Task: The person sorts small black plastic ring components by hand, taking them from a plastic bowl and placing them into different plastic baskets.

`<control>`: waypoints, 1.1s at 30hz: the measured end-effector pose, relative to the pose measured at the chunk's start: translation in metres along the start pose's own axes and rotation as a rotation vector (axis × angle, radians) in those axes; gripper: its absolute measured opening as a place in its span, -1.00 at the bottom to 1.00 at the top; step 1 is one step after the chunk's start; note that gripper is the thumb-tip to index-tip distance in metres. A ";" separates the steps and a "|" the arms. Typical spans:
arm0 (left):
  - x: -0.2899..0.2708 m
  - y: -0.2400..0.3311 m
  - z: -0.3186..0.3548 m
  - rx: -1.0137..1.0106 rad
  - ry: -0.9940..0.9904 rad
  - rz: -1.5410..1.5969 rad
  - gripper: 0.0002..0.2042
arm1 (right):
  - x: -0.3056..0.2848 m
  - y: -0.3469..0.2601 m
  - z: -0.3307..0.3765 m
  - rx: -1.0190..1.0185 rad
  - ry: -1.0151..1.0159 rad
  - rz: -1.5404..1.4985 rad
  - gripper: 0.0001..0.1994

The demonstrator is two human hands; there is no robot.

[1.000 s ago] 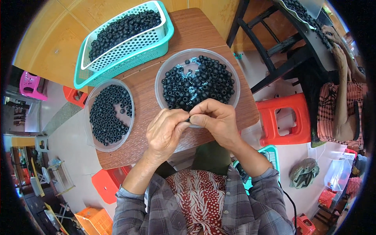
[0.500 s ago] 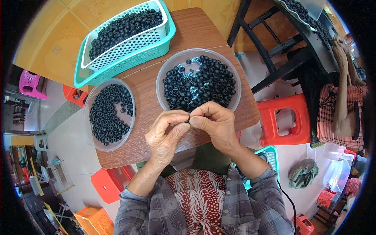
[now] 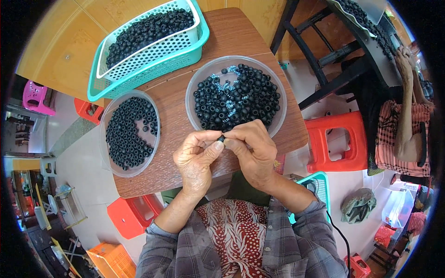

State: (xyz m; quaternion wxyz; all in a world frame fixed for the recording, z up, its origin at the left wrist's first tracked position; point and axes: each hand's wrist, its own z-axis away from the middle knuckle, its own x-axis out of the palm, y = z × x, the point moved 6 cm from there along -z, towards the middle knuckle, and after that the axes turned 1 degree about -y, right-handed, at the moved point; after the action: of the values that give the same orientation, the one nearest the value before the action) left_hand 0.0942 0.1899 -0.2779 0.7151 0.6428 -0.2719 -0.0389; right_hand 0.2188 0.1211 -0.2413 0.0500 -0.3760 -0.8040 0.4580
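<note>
Both hands meet over the near edge of the table [image 3: 176, 99], right in front of the person's chest. The left hand [image 3: 197, 160] has thumb and forefinger pinched nearly shut, and the right hand [image 3: 252, 150] pinches in from the other side, fingertips of the two hands touching. Between them sits one small black ring [image 3: 221, 138], gripped from both sides and mostly hidden by the fingers. The other fingers of each hand curl loosely toward the palm.

Just beyond the hands lies the right bowl [image 3: 197, 76], a clear round tub heaped with black rings and a few pale, silvery bits mixed in near its middle. Its near rim is just beside the right knuckles. To the left, the left bowl [image 3: 105, 160] holds a thinner layer of black rings with a bare patch inside, and it overhangs the table's left edge. At the far corner, a teal basket [image 3: 197, 44] with a white perforated liner is full of the same rings.

A red stool [image 3: 338, 143] stands to the right of the table, and another person sits beyond it.
</note>
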 end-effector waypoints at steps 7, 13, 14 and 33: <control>-0.005 -0.014 0.007 -0.200 0.032 0.279 -0.84 | 0.006 -0.018 0.010 -0.200 -0.017 0.201 -0.80; -0.018 -0.018 0.009 -0.252 0.096 0.318 -0.86 | 0.023 -0.026 0.019 -0.321 -0.225 0.346 -0.68; -0.023 -0.022 0.010 -0.252 0.096 0.322 -0.86 | 0.021 -0.025 0.018 -0.323 -0.227 0.348 -0.68; -0.050 -0.041 0.000 -0.260 -0.006 0.423 -0.90 | 0.019 0.059 -0.078 -0.115 -0.269 0.385 -0.92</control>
State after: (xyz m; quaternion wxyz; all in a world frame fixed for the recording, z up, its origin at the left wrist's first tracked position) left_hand 0.0637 0.2030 -0.3339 0.7833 0.4740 -0.3952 0.0751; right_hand 0.2714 0.2054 -0.2467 -0.1675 -0.4600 -0.7418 0.4584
